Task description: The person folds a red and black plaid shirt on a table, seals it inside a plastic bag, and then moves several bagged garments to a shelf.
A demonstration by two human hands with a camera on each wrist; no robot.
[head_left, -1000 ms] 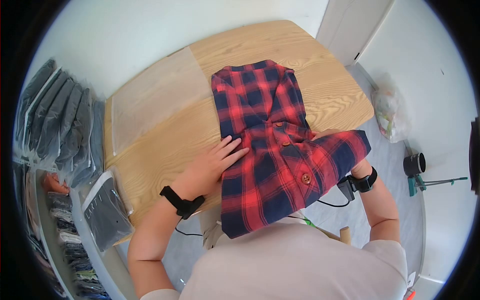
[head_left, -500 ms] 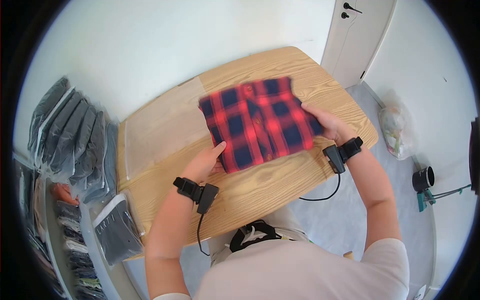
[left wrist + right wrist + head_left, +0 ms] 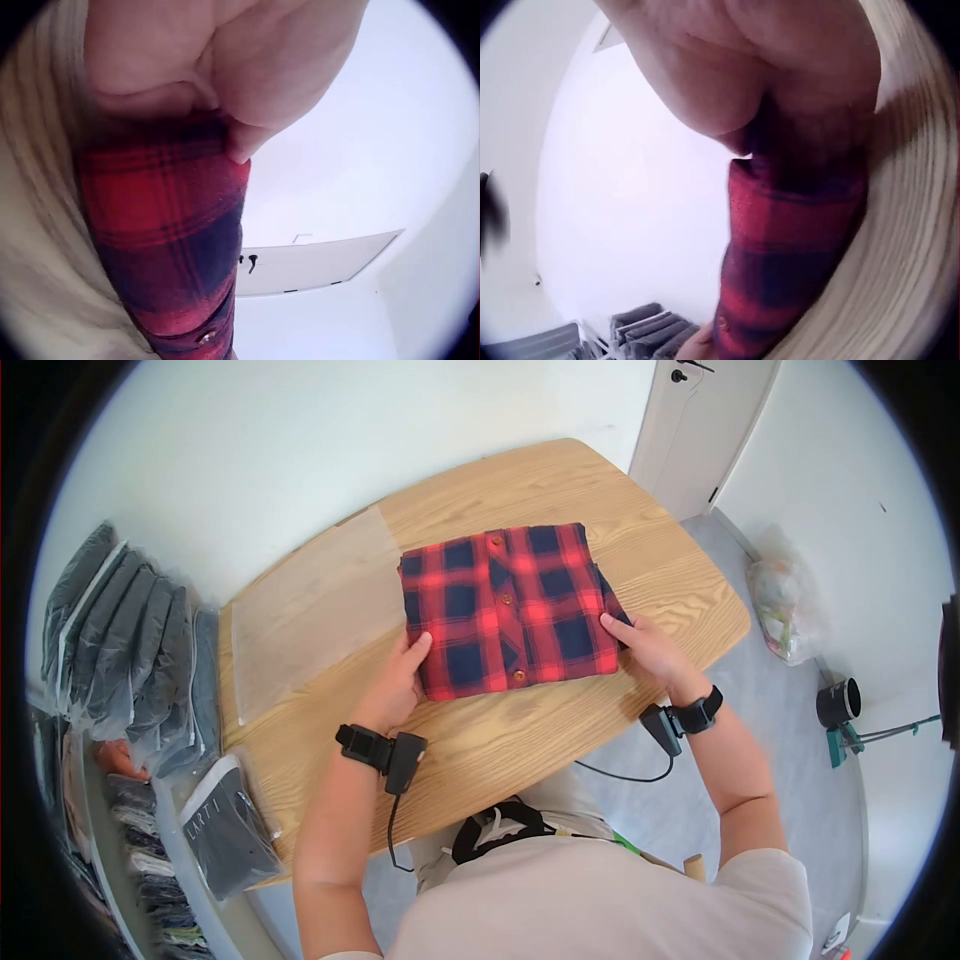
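Note:
A red and navy plaid shirt (image 3: 463,622), folded into a rectangle with its buttons up the middle, lies over the wooden table (image 3: 480,760). My left hand (image 3: 392,690) grips its left edge near the front corner, thumb on top and fingers hidden underneath. On the opposite side my right hand (image 3: 655,650) pinches the right edge, where a darker flap of cloth sticks out past the fold. Both wrist views show the cloth (image 3: 161,195) held between thumb and fingers, the folded layers (image 3: 795,232) seen edge-on.
A clear plastic bag (image 3: 310,610) lies flat at the table's left. Bagged dark garments (image 3: 125,630) stand beyond the left edge, and another packed garment (image 3: 230,830) lies at the front left corner. The wall borders the far side.
The shirt's lower part has been folded up over the rest, turning a long piece into a compact rectangle. Both hands have shifted to its two sides; lately the shirt has settled slightly.

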